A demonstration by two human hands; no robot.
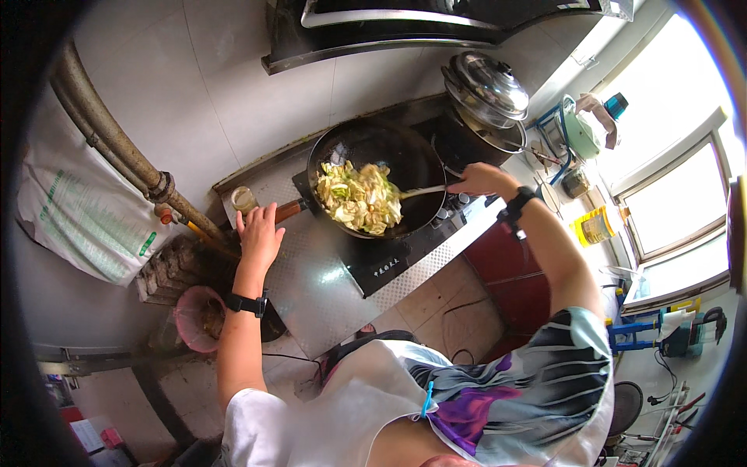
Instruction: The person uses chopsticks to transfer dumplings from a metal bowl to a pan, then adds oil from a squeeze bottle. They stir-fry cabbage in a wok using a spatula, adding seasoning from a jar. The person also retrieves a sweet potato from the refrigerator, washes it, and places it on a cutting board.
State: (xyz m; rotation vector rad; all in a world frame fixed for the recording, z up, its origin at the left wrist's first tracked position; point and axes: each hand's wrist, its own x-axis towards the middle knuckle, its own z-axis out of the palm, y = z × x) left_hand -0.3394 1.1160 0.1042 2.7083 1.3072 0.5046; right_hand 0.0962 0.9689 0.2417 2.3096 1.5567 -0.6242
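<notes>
A dark wok (408, 152) sits on the black gas hob, with chopped cabbage (356, 198) heaped in its left half. My right hand (481, 180) is closed around the handle of a metal spatula (423, 191), whose blade is hidden in the cabbage. At the outer end of the wok's wooden handle (289, 211) is my left hand (260, 233); its fingers are spread, and whether they press on the handle is unclear. Just beyond those fingers stands a small glass jar (243, 198).
A pot (475, 137) with a steel lid (490, 87) on top stands right of the wok. Above is a black range hood (397, 26). An oil bottle (595, 226) is at the right by the window. A pink bin (195, 327) stands at the lower left, below a pipe (117, 140).
</notes>
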